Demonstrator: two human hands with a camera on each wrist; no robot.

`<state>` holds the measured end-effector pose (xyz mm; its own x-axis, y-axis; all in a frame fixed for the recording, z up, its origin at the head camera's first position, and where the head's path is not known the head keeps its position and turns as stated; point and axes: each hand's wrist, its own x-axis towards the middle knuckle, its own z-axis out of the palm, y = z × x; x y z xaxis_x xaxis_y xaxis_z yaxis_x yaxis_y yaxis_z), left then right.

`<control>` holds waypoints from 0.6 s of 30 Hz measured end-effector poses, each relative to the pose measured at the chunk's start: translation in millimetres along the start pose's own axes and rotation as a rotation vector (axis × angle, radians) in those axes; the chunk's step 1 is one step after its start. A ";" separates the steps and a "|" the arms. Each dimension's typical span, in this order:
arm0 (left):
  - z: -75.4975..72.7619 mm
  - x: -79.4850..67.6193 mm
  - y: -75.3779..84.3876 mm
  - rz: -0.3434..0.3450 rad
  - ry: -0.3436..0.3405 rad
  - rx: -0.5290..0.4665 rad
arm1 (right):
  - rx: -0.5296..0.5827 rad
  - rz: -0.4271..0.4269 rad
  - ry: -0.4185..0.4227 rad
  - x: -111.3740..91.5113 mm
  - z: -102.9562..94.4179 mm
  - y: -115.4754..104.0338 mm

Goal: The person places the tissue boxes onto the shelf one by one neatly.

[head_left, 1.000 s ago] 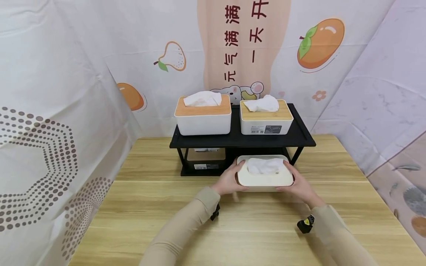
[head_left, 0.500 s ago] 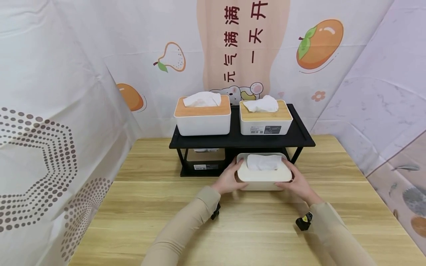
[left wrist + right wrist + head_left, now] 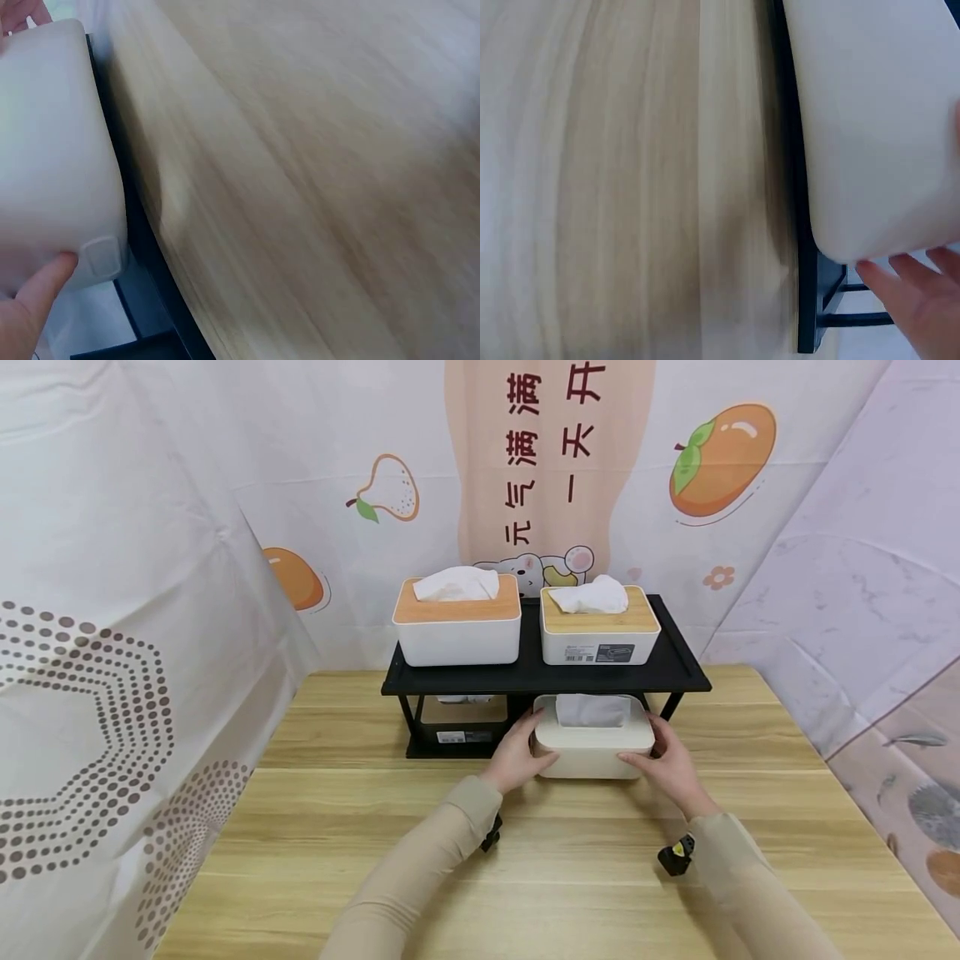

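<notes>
A cream-white tissue box (image 3: 592, 762) with a white tissue (image 3: 592, 711) sticking out of its top is held between both hands at the lower right of a black two-tier rack (image 3: 531, 652). Its back part lies under the upper shelf. My left hand (image 3: 517, 758) grips the left end, thumb on the front face; the left wrist view shows that thumb (image 3: 49, 283) near the box's lower corner. My right hand (image 3: 672, 770) grips the right end, its thumb also on the front. In the right wrist view, fingers (image 3: 911, 292) lie along the box's end, close over the rack's edge.
On the upper shelf stand two white tissue boxes with wood-toned lids, an orange-brown lid (image 3: 457, 610) at left and a paler lid (image 3: 600, 622) at right. Another tissue box (image 3: 463, 712) sits on the lower shelf at left. The wooden table (image 3: 337, 827) extends around the rack.
Both hands have moved the cream-white tissue box away from me, farther under the upper shelf. Its front face now shows more, and its back edge with the tissue sits close to the shelf edge.
</notes>
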<state>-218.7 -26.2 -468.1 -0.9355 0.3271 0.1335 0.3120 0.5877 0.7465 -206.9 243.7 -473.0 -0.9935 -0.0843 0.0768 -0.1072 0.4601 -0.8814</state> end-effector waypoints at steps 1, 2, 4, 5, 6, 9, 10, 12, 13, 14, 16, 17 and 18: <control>0.2 0.9 1.4 -0.005 0.015 -0.003 | -0.005 0.000 0.028 0.8 1.3 -0.4; 0.4 1.9 2.4 -0.007 0.034 -0.001 | -0.013 0.005 0.051 1.2 2.6 -1.2; 1.6 4.0 3.4 -0.012 0.066 0.007 | -0.025 0.020 0.084 2.1 4.4 -2.9; 2.3 4.9 3.6 -0.015 0.078 0.010 | -0.030 0.028 0.095 2.5 5.2 -3.5; 2.9 5.7 3.6 -0.015 0.090 0.015 | -0.036 0.033 0.106 2.7 5.8 -4.1; 3.9 7.0 3.3 -0.013 0.106 0.020 | -0.042 0.045 0.125 3.4 6.7 -6.5; 3.8 6.9 3.8 -0.012 0.106 0.018 | -0.039 0.043 0.132 3.3 7.1 -6.6; 2.9 6.2 5.1 -0.011 0.102 0.005 | -0.044 0.035 0.146 2.5 8.0 -6.8; 2.3 5.7 5.7 -0.013 0.096 -0.005 | -0.043 0.030 0.152 1.9 8.5 -6.7; 1.5 5.0 6.4 -0.013 0.091 -0.010 | -0.042 0.027 0.166 1.4 9.1 -6.7; -0.7 2.8 8.7 -0.016 0.077 -0.005 | -0.049 0.016 0.171 -0.5 8.8 -6.1; -1.9 1.2 10.1 -0.017 0.071 0.004 | -0.057 0.009 0.171 -1.8 8.3 -5.9; -3.1 -0.6 11.6 -0.015 0.067 0.022 | -0.056 -0.004 0.173 -3.5 7.5 -6.1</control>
<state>-215.0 -21.9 -457.6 -0.9490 0.2678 0.1662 0.3003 0.6084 0.7346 -202.5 234.6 -471.4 -0.9844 0.0653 0.1633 -0.1079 0.5089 -0.8540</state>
